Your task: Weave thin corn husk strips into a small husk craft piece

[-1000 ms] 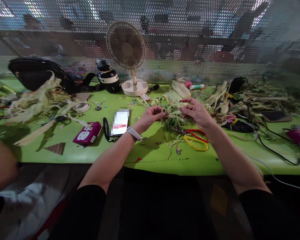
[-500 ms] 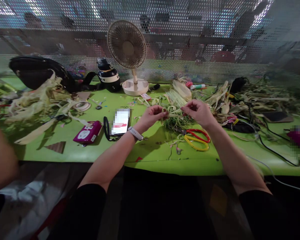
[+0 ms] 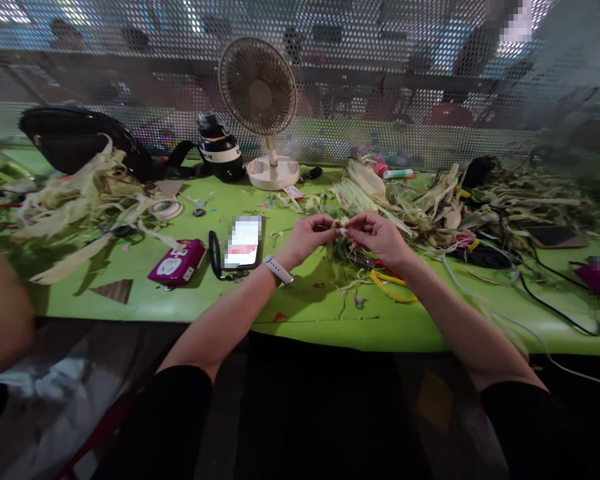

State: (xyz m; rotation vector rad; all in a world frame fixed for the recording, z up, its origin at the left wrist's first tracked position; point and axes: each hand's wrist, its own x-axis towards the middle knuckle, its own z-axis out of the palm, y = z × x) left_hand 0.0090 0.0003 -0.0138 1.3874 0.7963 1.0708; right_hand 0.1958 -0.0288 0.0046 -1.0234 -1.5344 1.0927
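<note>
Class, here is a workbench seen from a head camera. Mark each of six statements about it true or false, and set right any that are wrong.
1. The left hand and right hand meet at a small pale plant piece. True.
2. The left hand holds the scissors. False: they lie on the green table, partly hidden by the right hand and forearm.
3. The fan stands beside the black bottle. True.
4. The pale wristband is on the right wrist. False: it is on the left wrist.
5. The phone has a dark screen. False: its screen is lit.
6. The purple pack lies to the left of the phone. True.
</note>
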